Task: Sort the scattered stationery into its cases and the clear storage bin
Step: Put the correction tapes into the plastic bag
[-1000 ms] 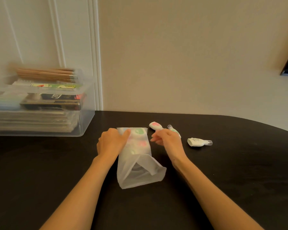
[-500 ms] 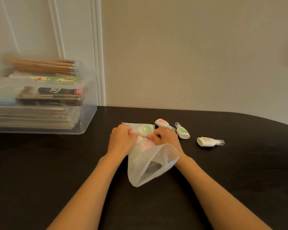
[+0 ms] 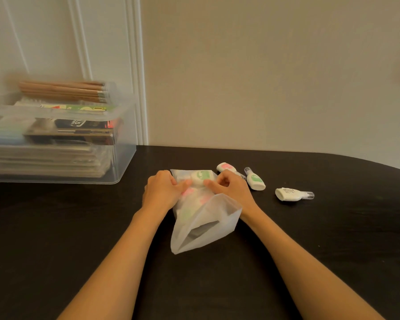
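In the head view, the left hand (image 3: pixel 163 191) and right hand (image 3: pixel 230 189) pinch the far end of a frosted translucent plastic pouch (image 3: pixel 201 224) on the black table (image 3: pixel 333 239), with several correction tapes already inside. Three small white correction tapes remain loose just right of it: pink-labelled (image 3: pixel 225 167), green-labelled (image 3: pixel 255 181) and plain (image 3: pixel 290 194). The clear plastic storage bin (image 3: pixel 123 158), far left, looks nearly full, so I judge the sorting mostly done.

Soft warm indoor light, mild wide-angle warp w/ blurred storage bin (image 3: pixel 116 144) at left edge.

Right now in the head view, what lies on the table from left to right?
Clear plastic storage bin → left hand → frosted translucent pouch → right hand → green-labelled white correction tape → plain white correction tape.
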Tool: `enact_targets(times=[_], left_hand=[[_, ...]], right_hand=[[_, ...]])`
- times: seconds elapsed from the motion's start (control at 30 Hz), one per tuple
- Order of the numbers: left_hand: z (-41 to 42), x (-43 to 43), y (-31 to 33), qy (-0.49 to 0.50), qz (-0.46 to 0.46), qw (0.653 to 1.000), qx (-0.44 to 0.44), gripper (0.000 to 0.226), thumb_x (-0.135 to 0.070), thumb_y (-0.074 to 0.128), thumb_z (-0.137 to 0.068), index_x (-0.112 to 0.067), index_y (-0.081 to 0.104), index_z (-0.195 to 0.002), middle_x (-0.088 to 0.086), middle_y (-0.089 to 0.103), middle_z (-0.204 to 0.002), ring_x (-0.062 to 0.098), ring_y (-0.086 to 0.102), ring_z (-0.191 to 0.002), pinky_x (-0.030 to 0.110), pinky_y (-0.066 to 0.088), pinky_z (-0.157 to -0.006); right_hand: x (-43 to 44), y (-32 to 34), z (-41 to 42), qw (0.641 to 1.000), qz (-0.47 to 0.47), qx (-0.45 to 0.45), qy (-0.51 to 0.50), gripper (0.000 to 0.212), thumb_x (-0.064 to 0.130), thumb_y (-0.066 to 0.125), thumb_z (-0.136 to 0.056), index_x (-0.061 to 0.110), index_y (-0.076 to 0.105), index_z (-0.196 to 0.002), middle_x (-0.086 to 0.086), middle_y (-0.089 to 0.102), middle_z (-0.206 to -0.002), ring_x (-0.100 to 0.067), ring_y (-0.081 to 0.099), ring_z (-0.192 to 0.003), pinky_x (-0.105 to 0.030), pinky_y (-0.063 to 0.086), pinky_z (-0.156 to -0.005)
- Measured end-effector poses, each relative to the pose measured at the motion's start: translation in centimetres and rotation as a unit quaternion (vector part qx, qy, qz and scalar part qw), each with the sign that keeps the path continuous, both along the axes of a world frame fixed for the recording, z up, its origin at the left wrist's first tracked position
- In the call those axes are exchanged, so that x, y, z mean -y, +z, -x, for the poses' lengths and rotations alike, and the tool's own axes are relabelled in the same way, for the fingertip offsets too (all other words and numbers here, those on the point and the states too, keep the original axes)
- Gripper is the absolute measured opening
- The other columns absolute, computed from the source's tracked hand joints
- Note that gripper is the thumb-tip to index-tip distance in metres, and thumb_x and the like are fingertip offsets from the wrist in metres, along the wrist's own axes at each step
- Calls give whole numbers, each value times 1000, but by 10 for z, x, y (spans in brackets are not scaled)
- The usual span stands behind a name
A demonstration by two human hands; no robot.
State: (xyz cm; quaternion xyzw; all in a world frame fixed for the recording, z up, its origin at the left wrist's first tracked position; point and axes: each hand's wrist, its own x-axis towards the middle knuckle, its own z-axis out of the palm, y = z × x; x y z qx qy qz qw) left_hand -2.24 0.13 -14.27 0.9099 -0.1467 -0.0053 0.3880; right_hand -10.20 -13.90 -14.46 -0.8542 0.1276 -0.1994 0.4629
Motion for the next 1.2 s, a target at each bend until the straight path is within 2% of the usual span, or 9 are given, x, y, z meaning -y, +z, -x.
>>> enact_targets(times=[0.2, 0.37, 0.47, 0.57, 0.63, 0.73, 0.87, 1.0, 1.2], left_hand=[[0, 2, 0, -5, 50, 998, 34, 33, -23, 61, -87, -13, 45, -60, 2, 47, -66, 15, 44, -62, 23, 33, -52], [0, 3, -2, -55, 36, 993, 102, 28, -6, 52, -84, -12, 41, -59, 4, 42, -60, 19, 39, -60, 32, 32, -56], [-4, 0, -2, -54, 45, 993, 95, 24, -8, 54, -82, -10, 45, -60, 5, 46, -62, 22, 43, -62, 31, 33, -56], [-4, -1, 0, -17, 57, 996, 60, 31, -31, 59, -85, -12, 46, -64, 3, 52, -69, 19, 49, -67, 32, 36, -60], [-3, 0, 1, 14, 15, 999, 46, 40, -51, 56, -84, -15, 47, -69, 0, 53, -74, 16, 49, -70, 30, 35, -61], [-1, 3, 1, 37, -27, 998, 48, 45, -60, 55, -81, -16, 48, -72, 0, 52, -75, 18, 49, -71, 31, 35, -62], [0, 10, -2, 31, -20, 997, 73, 40, -51, 58, -83, -14, 49, -76, 1, 52, -77, 21, 51, -74, 30, 36, -60], [-2, 10, -2, 14, 12, 995, 97, 36, -35, 59, -88, -17, 40, -65, -1, 46, -68, 16, 44, -65, 25, 27, -50], [-4, 11, -5, -33, 0, 987, 160, 32, -23, 55, -90, -16, 40, -62, -1, 46, -64, 23, 47, -67, 30, 34, -59]], right_hand=[[1, 0, -8, 999, 38, -17, 20, 37, 25, 58, -91, 14, 41, -60, 2, 40, -59, -9, 35, -56, -19, 30, -57], [4, 0, -8, 988, 153, -4, 29, 44, 18, 52, -94, 15, 35, -54, 3, 32, -56, -8, 28, -53, -20, 29, -55], [4, 0, -10, 988, 151, 4, 17, 46, 14, 53, -94, 15, 34, -52, 2, 32, -54, -8, 28, -52, -16, 32, -55], [6, 0, -10, 996, 91, 6, -6, 40, 16, 54, -93, 14, 38, -56, 2, 36, -56, -8, 31, -53, -15, 31, -52], [7, 0, -11, 997, 79, -5, -20, 36, 23, 57, -91, 15, 40, -60, 3, 39, -58, -8, 34, -55, -16, 30, -54], [7, 3, -13, 998, 44, -30, -30, 35, 37, 62, -86, 14, 43, -67, 4, 45, -63, -6, 41, -58, -18, 34, -58], [9, 6, -15, 996, 75, -50, 6, 43, 33, 58, -90, 14, 38, -57, 2, 37, -57, -8, 34, -53, -16, 31, -53], [11, 5, -13, 996, 87, -15, 32, 45, 21, 55, -93, 16, 38, -52, 4, 35, -54, -7, 30, -51, -10, 32, -51], [6, 5, -14, 985, 171, 10, 21, 47, 16, 51, -95, 19, 37, -51, 4, 35, -53, -7, 30, -49, -13, 35, -56]])
